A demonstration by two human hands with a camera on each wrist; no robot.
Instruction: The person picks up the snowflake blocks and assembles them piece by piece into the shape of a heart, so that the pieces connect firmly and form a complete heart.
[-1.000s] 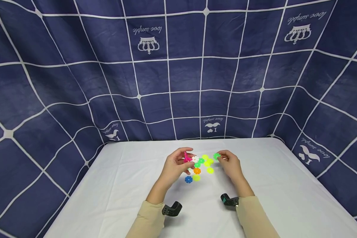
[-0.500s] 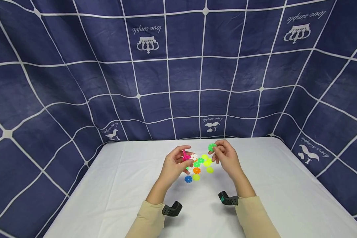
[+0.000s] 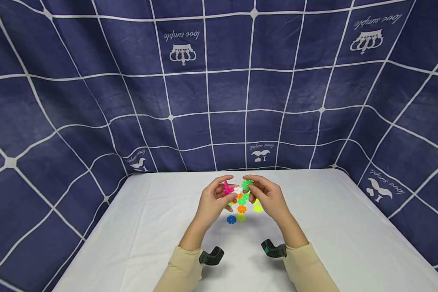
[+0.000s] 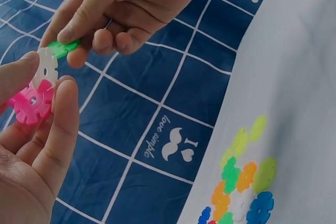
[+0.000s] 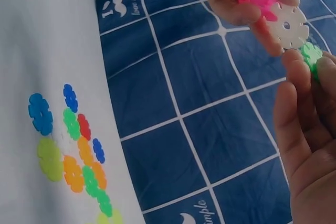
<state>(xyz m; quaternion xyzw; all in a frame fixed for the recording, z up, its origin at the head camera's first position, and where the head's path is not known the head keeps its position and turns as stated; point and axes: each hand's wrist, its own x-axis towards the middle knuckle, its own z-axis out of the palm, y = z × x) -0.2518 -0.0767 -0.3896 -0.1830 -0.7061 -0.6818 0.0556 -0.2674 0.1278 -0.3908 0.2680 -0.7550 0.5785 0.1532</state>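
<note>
My left hand [image 3: 212,200] pinches joined notched plastic discs between thumb and fingers, raised over the table. A pink disc piece [image 4: 32,103] lies nearest the palm, and a white disc [image 4: 46,72] sticks out from it toward the other hand. Between its thumb and forefinger my right hand [image 3: 271,198] pinches a green notched disc [image 5: 312,55]. In both wrist views the green disc's edge meets the white disc's rim. The green disc is turned at an angle to the white one. Part of the pink piece is hidden behind left fingers.
Below the hands, loose notched discs lie on the white-covered table [image 3: 160,227]: a blue disc [image 3: 231,219], an orange disc [image 3: 242,209], a yellow disc [image 3: 258,208] and several others. A blue checked curtain [image 3: 226,93] surrounds the table's back and sides.
My right hand has lifted the green disc off to the right and carried it left, up to the white disc. My left hand has stayed nearly in place with its discs.
</note>
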